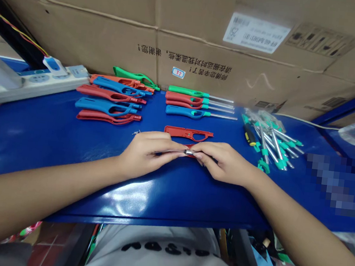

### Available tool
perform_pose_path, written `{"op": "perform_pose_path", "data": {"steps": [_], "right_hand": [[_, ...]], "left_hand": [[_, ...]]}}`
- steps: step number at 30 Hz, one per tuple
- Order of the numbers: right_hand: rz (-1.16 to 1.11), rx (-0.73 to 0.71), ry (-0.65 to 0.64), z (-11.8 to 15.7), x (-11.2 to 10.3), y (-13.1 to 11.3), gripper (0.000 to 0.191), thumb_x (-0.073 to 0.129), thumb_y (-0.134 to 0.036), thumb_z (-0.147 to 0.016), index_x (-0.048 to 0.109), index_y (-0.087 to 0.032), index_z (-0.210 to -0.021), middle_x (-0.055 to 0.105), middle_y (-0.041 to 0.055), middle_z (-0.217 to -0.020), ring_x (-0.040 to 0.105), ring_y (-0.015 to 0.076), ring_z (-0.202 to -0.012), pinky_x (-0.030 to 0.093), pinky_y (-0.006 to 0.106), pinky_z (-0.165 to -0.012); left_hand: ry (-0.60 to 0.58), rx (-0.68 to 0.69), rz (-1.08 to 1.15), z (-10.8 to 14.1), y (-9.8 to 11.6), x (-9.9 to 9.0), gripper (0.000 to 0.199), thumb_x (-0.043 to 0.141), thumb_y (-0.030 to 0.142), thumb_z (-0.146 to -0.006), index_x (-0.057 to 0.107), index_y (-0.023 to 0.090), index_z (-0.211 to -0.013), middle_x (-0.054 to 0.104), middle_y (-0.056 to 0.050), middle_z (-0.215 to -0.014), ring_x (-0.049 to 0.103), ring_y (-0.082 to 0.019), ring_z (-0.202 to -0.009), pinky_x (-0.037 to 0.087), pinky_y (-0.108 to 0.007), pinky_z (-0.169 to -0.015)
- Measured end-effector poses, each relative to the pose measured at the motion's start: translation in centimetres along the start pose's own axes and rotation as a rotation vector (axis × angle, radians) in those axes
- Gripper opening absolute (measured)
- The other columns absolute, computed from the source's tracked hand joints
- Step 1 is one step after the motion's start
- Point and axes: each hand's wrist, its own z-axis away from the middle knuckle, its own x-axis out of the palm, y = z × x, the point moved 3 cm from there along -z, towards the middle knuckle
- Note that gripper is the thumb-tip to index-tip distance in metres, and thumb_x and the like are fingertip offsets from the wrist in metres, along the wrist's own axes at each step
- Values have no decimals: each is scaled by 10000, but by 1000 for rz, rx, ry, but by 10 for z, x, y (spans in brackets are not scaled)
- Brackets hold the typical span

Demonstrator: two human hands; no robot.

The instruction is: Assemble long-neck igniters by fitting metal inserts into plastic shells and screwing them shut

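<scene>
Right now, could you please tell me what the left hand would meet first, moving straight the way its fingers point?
Probably the right hand, just past the small metal piece between the hands, though depth is unclear.

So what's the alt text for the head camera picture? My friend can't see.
A person's left hand and right hand hold a small silvery metal piece above a blue table. Beyond them lie a long red plastic shell and rows of red, blue, orange and green plastic handles, with a pile of silvery metal tubes with green fittings to the right.
</scene>
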Motion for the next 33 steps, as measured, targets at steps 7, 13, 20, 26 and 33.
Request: {"op": "perform_pose_path", "data": {"steps": [7, 13, 20, 26, 33], "right_hand": [[-16, 15, -51, -1, 0, 0, 199, 452, -199, -1014, 648, -169, -1029, 722, 47, -836, 664, 150, -722, 500, 265, -701], [-105, 102, -95, -3, -1, -4, 145, 465, -216, -1013, 599, -187, -1062, 676, 11, -802, 571, 112, -616, 433, 228, -620], [-127, 160, -71, -2, -5, -5, 81, 573, -275, -974, 590, -197, -987, 680, 24, -853, 619, 132, -708, 481, 247, -676], [-146, 142, -84, -4, -5, -5, 83, 553, -253, -986, 608, -193, -1000, 701, 22, -836, 645, 132, -706, 479, 242, -668], [-118, 169, -133, -2, -1, -2, 124, 529, -276, -1003, 621, -197, -1030, 720, 36, -894, 671, 154, -777, 476, 260, -705]], "left_hand": [[-8, 2, 11, -1, 0, 1, 145, 713, 178, -912, 759, 192, -1049, 789, -47, -911, 713, -127, -752, 558, -220, -701], [-40, 46, 16, -1, 2, 2, 132, 688, 191, -932, 755, 199, -1046, 777, -43, -868, 698, -119, -705, 544, -212, -661], [-11, 47, 11, -1, 1, 2, 113, 704, 183, -917, 754, 182, -1018, 765, -41, -832, 688, -116, -681, 541, -206, -644], [-18, 30, 9, 0, 0, 2, 119, 687, 204, -931, 761, 195, -1024, 773, -40, -843, 687, -114, -677, 541, -206, -643], [-23, -6, 54, -3, 0, 4, 78, 744, 192, -886, 776, 186, -958, 779, -33, -819, 699, -113, -673, 543, -201, -646]]}}
